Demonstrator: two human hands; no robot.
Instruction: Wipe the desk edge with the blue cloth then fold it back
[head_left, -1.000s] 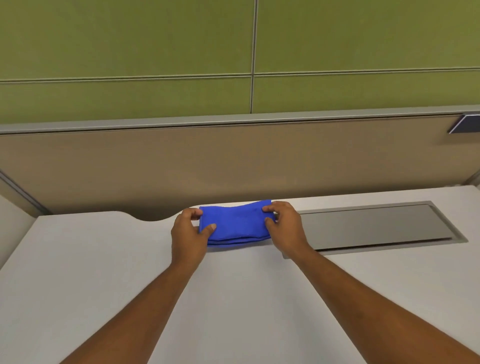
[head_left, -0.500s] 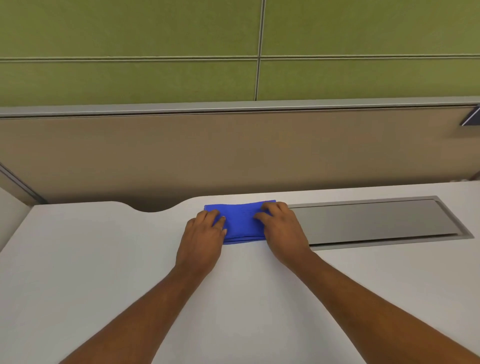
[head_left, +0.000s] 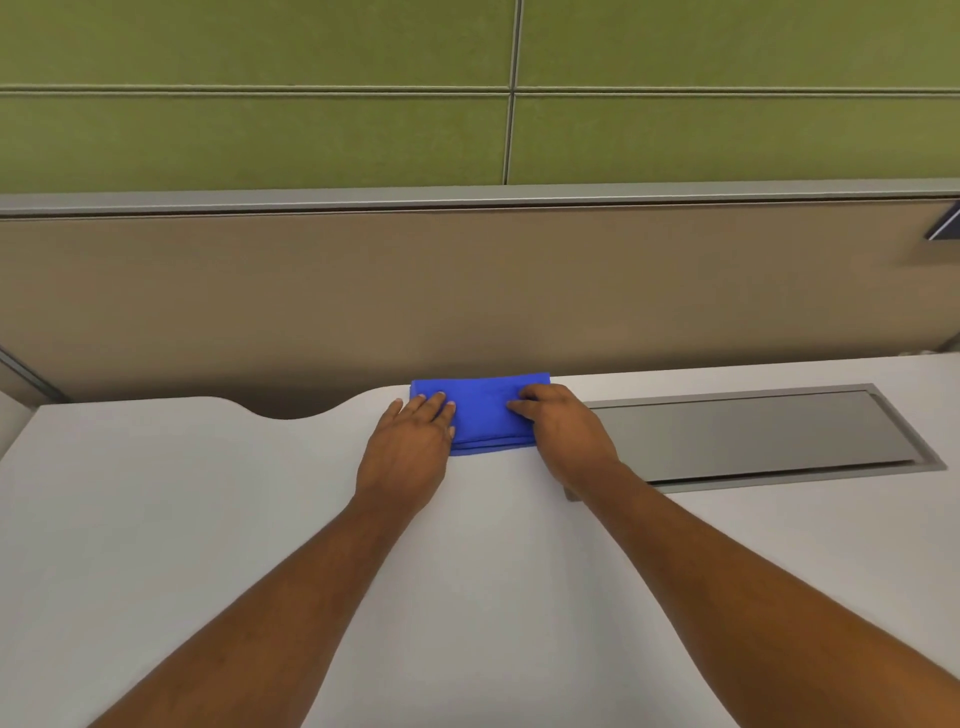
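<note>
The blue cloth (head_left: 488, 415) lies folded in a flat rectangle on the white desk (head_left: 208, 519), right at the desk's far edge. My left hand (head_left: 408, 447) lies palm down on the cloth's left end, fingers stretched out flat. My right hand (head_left: 563, 431) presses on the right end with its fingers bent and the fingertips on top of the cloth. Neither hand grips the cloth. Both hands cover the cloth's ends.
A grey metal cable flap (head_left: 748, 436) is set into the desk just right of my right hand. A curved notch (head_left: 285, 410) cuts into the far edge on the left. A beige partition (head_left: 467, 291) rises behind the desk, with green panels above it.
My hands let go of the cloth's ends, which they pinched a second ago, and now lie on top of it. The cloth has settled flatter at the desk edge.
</note>
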